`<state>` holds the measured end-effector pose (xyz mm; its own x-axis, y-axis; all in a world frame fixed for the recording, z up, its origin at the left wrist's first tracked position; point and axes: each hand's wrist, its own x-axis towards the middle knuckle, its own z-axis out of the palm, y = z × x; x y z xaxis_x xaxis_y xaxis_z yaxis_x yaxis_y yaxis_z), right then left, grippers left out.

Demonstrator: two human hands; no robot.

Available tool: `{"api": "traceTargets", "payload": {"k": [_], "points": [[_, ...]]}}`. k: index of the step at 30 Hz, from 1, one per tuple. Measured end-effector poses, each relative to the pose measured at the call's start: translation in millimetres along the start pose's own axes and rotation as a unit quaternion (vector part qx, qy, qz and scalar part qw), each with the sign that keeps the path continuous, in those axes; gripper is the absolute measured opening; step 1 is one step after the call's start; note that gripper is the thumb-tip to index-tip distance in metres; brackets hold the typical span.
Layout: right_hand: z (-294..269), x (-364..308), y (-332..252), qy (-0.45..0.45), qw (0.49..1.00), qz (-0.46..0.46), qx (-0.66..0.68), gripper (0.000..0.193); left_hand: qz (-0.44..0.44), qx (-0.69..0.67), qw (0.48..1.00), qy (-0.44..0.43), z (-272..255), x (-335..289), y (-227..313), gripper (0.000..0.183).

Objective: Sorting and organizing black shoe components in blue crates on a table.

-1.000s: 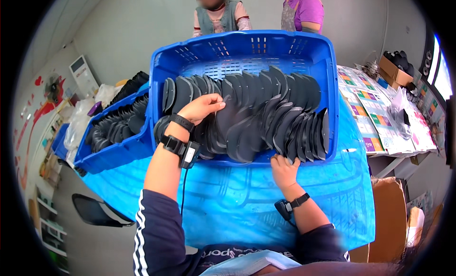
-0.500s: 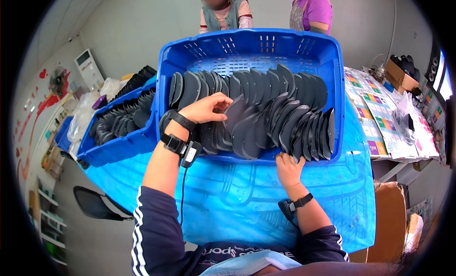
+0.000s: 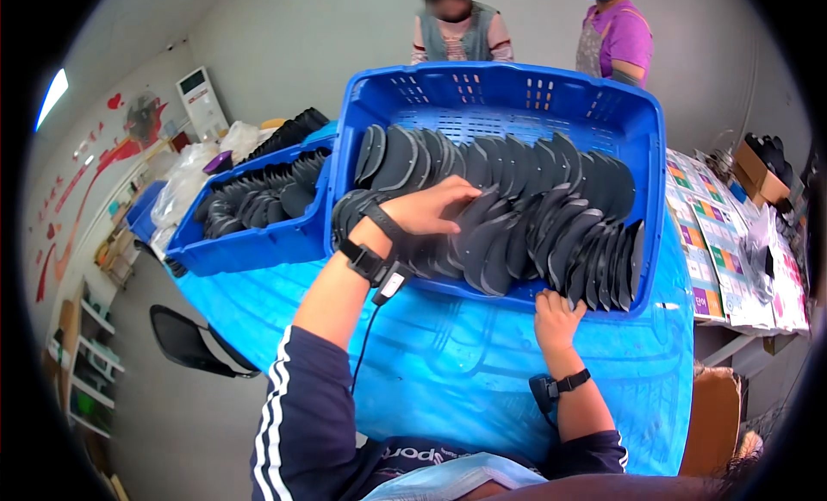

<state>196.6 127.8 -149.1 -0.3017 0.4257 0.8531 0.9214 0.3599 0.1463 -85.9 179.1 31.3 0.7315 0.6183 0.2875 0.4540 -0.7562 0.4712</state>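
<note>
A large blue plastic crate (image 3: 504, 87) stands tilted toward me. Inside it, dark grey, curved, thin pieces resembling cap visors stand in two rows, a back row (image 3: 491, 165) and a front row (image 3: 556, 238). My left hand (image 3: 431, 206) reaches over the front row from the left. Its fingers and thumb are apart, with the fingertips at the upper edge of one piece (image 3: 482, 230). My right hand (image 3: 557, 318) is bent over the crate's front rim, fingertips close to the lower ends of the pieces. Black straps with small devices circle both wrists.
A second blue crate (image 3: 250, 253) with more dark pieces stands at the left. Both crates rest on a table with a blue cover (image 3: 465, 372). Printed sheets (image 3: 719, 251) and a cardboard box (image 3: 761, 175) lie at the right. Two people (image 3: 463, 36) are beyond the table.
The whole view has shifted, so the crates appear farther right. My left hand's fingers have straightened from a curl and sit over the front row. My right hand stays at the rim.
</note>
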Motion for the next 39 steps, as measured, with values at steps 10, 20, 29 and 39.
{"api": "traceTargets", "payload": {"k": [10,20,29,39], "points": [[0,2,-1,0.008,1.000,-0.004,0.008,0.004,-0.033,-0.093,0.995,0.033,-1,-13,6,0.066],[2,-1,-2,-0.011,1.000,-0.003,0.025,0.010,-0.238,0.079,0.814,0.524,-53,-108,-91,0.041],[4,-3,-10,-0.023,1.000,0.007,0.002,0.008,-0.280,0.214,0.860,0.369,-14,-111,-62,0.043],[-8,-13,1,-0.163,0.986,-0.014,-0.021,0.029,-0.236,0.244,0.848,0.407,1,-110,-62,0.040]]}}
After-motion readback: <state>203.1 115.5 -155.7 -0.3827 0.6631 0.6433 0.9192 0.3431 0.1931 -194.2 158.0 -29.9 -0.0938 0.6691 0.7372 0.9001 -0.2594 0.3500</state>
